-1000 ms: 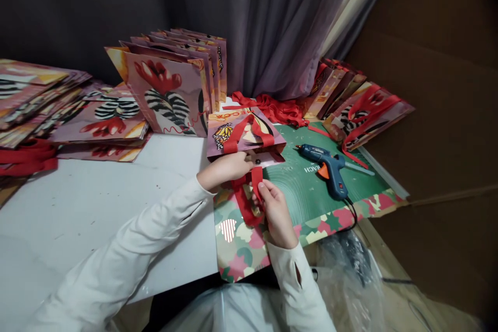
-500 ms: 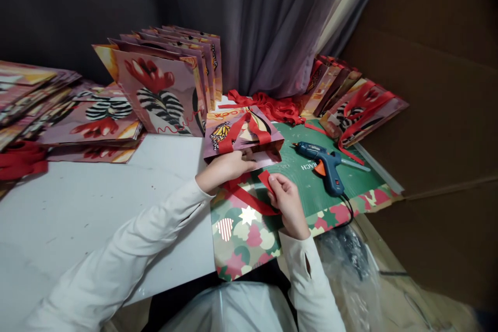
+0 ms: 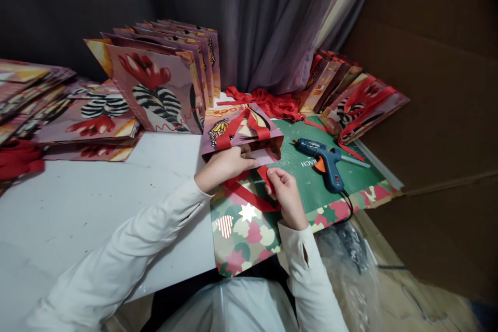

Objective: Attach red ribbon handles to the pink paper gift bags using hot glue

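A paper gift bag with a butterfly print lies flat in front of me, its mouth toward me and a red ribbon handle looped on its upper face. My left hand grips the near panel at the mouth, some fingers hidden inside. My right hand pinches the end of a red ribbon between thumb and fingers, close to the bag's mouth. The rest of that ribbon droops over the patterned paper below. A blue glue gun with an orange trigger lies to the right, apart from both hands.
Several bags stand upright at the back left, and flat ones are piled further left. Red ribbon is heaped behind. Bags with handles stand at right on a green mat. A cardboard wall rises beyond.
My right hand has moved slightly up toward the bag's mouth with the ribbon end. My left hand keeps its hold on the bag. The view has shifted a little.
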Demonstrator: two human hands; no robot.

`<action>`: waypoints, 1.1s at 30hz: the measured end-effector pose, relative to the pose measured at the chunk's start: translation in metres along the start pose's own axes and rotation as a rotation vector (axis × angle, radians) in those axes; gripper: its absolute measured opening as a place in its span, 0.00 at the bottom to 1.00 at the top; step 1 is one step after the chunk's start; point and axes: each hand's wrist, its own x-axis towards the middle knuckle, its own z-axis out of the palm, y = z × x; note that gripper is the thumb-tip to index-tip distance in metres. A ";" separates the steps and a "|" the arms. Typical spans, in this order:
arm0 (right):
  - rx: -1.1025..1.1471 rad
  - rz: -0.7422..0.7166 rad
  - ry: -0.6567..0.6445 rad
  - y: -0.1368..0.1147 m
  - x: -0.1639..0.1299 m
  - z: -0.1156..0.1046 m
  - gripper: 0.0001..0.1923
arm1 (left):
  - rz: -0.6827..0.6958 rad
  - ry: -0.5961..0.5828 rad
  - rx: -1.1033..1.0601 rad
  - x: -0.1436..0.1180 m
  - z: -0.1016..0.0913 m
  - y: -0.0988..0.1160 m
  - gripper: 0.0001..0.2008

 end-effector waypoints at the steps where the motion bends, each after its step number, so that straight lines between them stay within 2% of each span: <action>1: -0.003 -0.005 -0.004 0.000 0.000 0.000 0.16 | -0.005 0.006 0.007 -0.001 0.000 0.001 0.14; 13: 0.006 -0.001 0.033 0.005 0.004 0.000 0.15 | -0.026 0.023 0.035 -0.008 -0.006 0.010 0.13; 21: 0.119 -0.061 0.147 0.013 0.001 0.017 0.18 | -0.059 0.047 0.080 -0.010 -0.005 0.012 0.15; 28: 0.211 -0.026 0.092 0.013 0.000 0.022 0.17 | -0.089 0.032 0.092 -0.011 -0.006 0.014 0.15; 33: 0.218 -0.047 0.135 0.013 0.004 0.021 0.16 | -0.071 0.040 0.101 -0.010 -0.005 0.014 0.14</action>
